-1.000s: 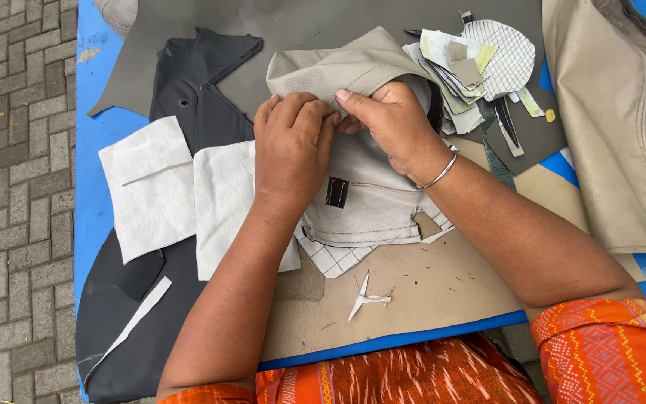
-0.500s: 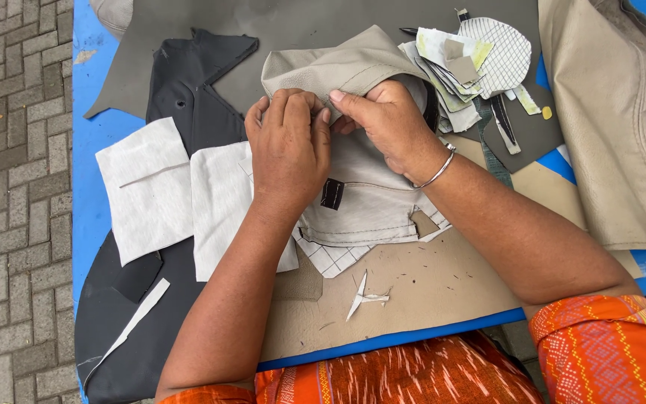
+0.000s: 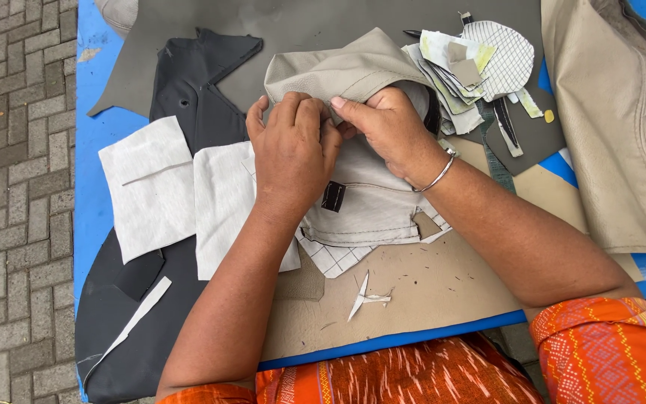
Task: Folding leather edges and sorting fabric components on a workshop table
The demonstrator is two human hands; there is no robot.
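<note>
Both my hands pinch the folded edge of a beige fabric piece (image 3: 353, 71) in the middle of the blue table (image 3: 95, 127). My left hand (image 3: 289, 150) lies on top of it, fingers curled on the fold. My right hand (image 3: 390, 127), with a silver bangle at the wrist, grips the same fold from the right, thumb meeting the left fingers. The lower part of the beige piece (image 3: 371, 209) carries a small black tag (image 3: 333, 196) and rests on a checked white lining (image 3: 334, 258).
Two white fabric pieces (image 3: 147, 183) lie left of my hands over dark grey leather sheets (image 3: 188, 82). A pile of cut scraps and patterns (image 3: 472, 63) sits at the upper right, a large beige cover (image 3: 622, 127) at far right. Brick paving (image 3: 16, 187) borders the table's left.
My hands and the beige piece have shifted slightly left along the fold; the grip looks the same.
</note>
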